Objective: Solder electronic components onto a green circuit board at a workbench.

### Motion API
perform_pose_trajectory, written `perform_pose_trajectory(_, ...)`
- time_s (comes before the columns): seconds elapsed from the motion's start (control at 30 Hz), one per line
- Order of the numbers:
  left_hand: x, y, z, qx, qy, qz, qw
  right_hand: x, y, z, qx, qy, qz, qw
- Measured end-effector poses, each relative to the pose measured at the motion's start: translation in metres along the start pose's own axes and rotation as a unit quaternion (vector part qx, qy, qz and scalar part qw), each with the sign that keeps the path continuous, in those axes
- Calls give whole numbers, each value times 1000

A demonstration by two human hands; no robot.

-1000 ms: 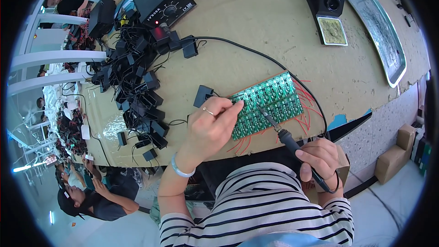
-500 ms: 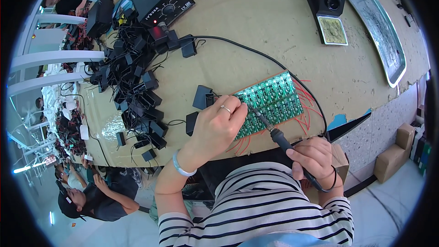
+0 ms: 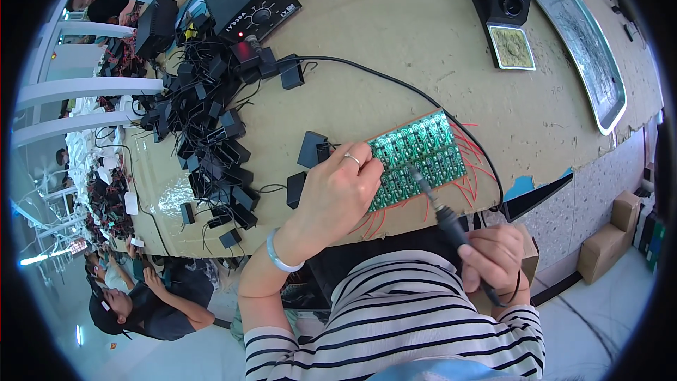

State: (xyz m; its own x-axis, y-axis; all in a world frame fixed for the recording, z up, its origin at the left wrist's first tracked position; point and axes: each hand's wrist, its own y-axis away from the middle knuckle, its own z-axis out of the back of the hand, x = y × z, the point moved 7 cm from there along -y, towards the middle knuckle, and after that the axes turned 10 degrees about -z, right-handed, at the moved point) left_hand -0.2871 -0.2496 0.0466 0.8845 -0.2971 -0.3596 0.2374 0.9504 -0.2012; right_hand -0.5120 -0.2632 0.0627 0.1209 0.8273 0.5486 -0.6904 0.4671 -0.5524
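Tabletop: black boxes, cable near circuit board

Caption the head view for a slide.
Right hand holding a soldering iron over a green circuit board, left hand at the board's left end.

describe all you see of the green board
The board, apparently a circuit board, is flat, green and rectangular, with repeating silvery marks and an orange-brown far edge. It lies aslant on the table. Red wires jut from its right and near sides. The left hand overlaps its left end; whether the iron touches it is unclear.
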Motion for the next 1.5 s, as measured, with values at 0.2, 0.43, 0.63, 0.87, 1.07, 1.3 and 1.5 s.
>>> perform_pose_trajectory(0.2, -1, 0, 1, -5, -16, -2, 1000, -13, 5, 11, -99, 9, -96, 990)
perform_pose_trajectory(0.43, -4, -1, 2, 37, -56, -18, 998, -13, 7, 10, -73, -16, -87, 993)
perform_pose_trajectory(0.63, -2, -5, 19, 11, -24, 22, 999, -12, 7, 12, -87, 0, -91, 992)
perform_pose_trajectory(0.87, 115, -7, 56, -248, -36, 190, 949, -10, 3, 16, -102, -13, -96, 990)
perform_pose_trajectory(1.07, 144, -15, 31, -244, 177, 196, 933, -9, 5, 17, -95, -14, -112, 989)
perform_pose_trajectory(1.3, 110, -6, 42, -335, 379, 89, 858, -19, 8, 15, -101, -27, -114, 988)
perform_pose_trajectory(1.5, 48, -23, 25, -56, 138, 25, 989, -27, -1, 4, -81, -62, -105, 989)
